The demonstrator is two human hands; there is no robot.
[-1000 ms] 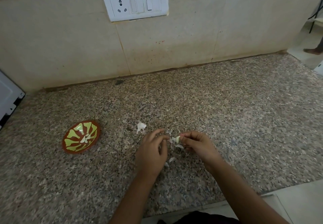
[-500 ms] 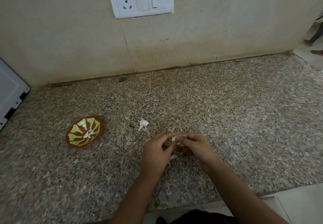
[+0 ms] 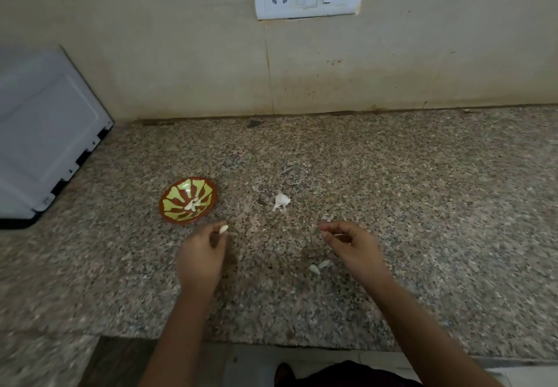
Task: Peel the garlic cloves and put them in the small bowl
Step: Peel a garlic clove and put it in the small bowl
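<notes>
One white appliance (image 3: 45,133) is standing at the far left of the granite counter (image 3: 422,205). Several peeled cloves (image 3: 193,204) are lying in the small bowl (image 3: 176,193) to its right. Just off the bowl's near rim, the left hand (image 3: 202,253) is pinching a garlic clove (image 3: 223,229) in its fingertips. Peel scraps (image 3: 318,267) are lying between the hands. The right hand (image 3: 353,247) is hovering, fingers loosely curled; whether they are pinching anything is unclear.
</notes>
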